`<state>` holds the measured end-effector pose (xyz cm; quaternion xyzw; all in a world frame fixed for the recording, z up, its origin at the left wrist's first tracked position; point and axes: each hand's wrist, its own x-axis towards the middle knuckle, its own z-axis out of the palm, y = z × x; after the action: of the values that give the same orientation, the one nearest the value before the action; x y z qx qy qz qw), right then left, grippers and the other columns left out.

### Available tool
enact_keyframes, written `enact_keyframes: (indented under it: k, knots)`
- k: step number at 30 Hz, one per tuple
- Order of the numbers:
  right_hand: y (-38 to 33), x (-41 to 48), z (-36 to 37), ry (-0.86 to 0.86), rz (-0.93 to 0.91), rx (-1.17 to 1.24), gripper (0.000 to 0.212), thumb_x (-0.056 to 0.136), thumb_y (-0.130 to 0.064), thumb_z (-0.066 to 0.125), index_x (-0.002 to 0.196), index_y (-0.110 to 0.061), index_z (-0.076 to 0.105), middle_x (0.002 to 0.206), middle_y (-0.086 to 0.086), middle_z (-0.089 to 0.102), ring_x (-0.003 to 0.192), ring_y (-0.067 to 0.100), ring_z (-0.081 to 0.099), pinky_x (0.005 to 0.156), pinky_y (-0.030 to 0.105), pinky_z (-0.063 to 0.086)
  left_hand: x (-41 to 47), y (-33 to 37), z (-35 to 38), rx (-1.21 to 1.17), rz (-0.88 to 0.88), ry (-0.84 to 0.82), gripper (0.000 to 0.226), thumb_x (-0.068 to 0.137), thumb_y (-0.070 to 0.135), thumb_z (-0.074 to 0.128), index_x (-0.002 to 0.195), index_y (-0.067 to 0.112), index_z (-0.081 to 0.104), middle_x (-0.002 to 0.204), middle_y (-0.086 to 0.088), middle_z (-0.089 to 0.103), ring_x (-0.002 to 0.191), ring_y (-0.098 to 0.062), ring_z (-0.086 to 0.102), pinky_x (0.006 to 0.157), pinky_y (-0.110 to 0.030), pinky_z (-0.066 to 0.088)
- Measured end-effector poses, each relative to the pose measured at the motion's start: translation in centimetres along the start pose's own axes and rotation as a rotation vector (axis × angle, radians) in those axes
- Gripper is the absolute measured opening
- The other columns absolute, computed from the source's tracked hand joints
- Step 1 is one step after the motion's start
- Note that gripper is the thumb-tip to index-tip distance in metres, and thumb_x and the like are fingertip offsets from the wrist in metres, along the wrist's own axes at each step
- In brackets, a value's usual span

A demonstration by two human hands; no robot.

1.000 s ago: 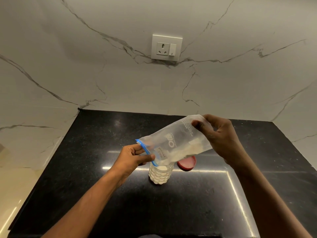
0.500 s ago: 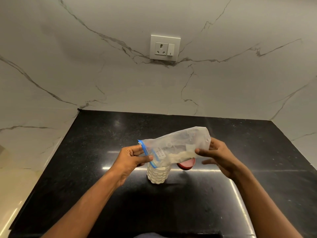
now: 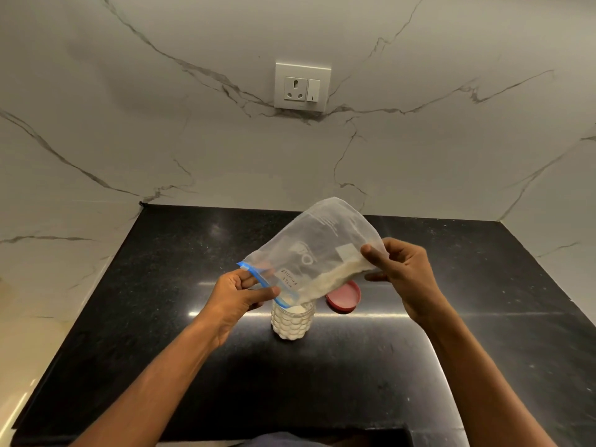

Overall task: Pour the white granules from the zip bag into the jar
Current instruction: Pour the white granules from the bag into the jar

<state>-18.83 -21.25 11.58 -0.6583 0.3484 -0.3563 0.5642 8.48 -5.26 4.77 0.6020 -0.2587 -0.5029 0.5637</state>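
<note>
A clear zip bag [image 3: 314,250] with a blue zip strip is tilted down to the left over a small dimpled clear jar [image 3: 293,324] that stands upright on the black counter. White granules [image 3: 335,277] lie along the bag's lower edge and run toward its open mouth above the jar. The jar looks nearly full of white granules. My left hand [image 3: 240,293] pinches the blue mouth end beside the jar. My right hand [image 3: 400,274] grips the bag's raised back end between thumb and fingers.
A red jar lid [image 3: 344,297] lies flat on the black counter [image 3: 161,285] just right of the jar, partly behind the bag. Marble walls close the counter at the back and both sides, and a socket plate [image 3: 302,87] sits on the back wall.
My right hand dropped with the bag's back end, then raised and swung it up again, so the bag tilts more steeply. Granules have slid toward the mouth. My left hand and the jar stayed put.
</note>
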Motion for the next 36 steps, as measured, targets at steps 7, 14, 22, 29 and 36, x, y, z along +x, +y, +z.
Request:
enact_keyframes:
  k: [7,14,22,29,36]
  knots:
    - [-3.1,-0.5,1.6,0.038,-0.15,-0.145,0.027,0.085,-0.035,0.078,0.099,-0.012,0.075,0.096,0.006,0.075,0.087,0.021,0.075,0.068,0.027,0.064,-0.5,-0.2,-0.1,-0.064,-0.028,0.001,0.059,0.055,0.019,0.092,0.111,0.015,0.074,0.1,-0.003,0.084,0.083,-0.016,0.081,0.068,-0.027,0.064]
    - [-4.3,-0.3,2.4,0.059,-0.192,-0.249,0.027,0.086,-0.032,0.078,0.101,-0.01,0.074,0.103,0.005,0.073,0.096,0.027,0.074,0.083,0.05,0.065,-1.0,0.1,0.1,-0.102,-0.045,-0.011,0.051,0.056,0.014,0.089,0.105,0.014,0.075,0.09,-0.005,0.084,0.079,-0.021,0.074,0.067,-0.026,0.064]
    - [-4.3,-0.6,2.7,-0.146,-0.113,-0.094,0.057,0.082,-0.006,0.085,0.131,-0.027,0.064,0.127,0.001,0.068,0.115,0.024,0.07,0.088,0.038,0.065,-0.9,-0.1,0.2,-0.147,-0.083,0.012,0.049,0.06,0.009,0.087,0.107,0.01,0.073,0.092,-0.005,0.085,0.08,-0.019,0.076,0.065,-0.025,0.063]
    - [-4.3,-1.0,4.0,-0.025,-0.179,-0.02,0.055,0.081,-0.014,0.086,0.126,-0.032,0.06,0.128,-0.006,0.065,0.113,0.018,0.072,0.087,0.034,0.065,-0.5,-0.6,-0.1,-0.16,-0.091,0.021,0.05,0.059,0.009,0.089,0.107,0.011,0.074,0.098,-0.005,0.084,0.078,-0.017,0.081,0.063,-0.025,0.064]
    - [-4.6,-1.1,3.9,0.101,-0.272,-0.063,0.037,0.092,-0.011,0.076,0.126,-0.021,0.067,0.12,-0.003,0.074,0.108,0.014,0.074,0.091,0.031,0.063,-0.2,-0.7,0.0,-0.183,-0.107,0.049,0.051,0.059,0.009,0.088,0.108,0.013,0.074,0.1,-0.006,0.084,0.09,-0.023,0.079,0.071,-0.029,0.065]
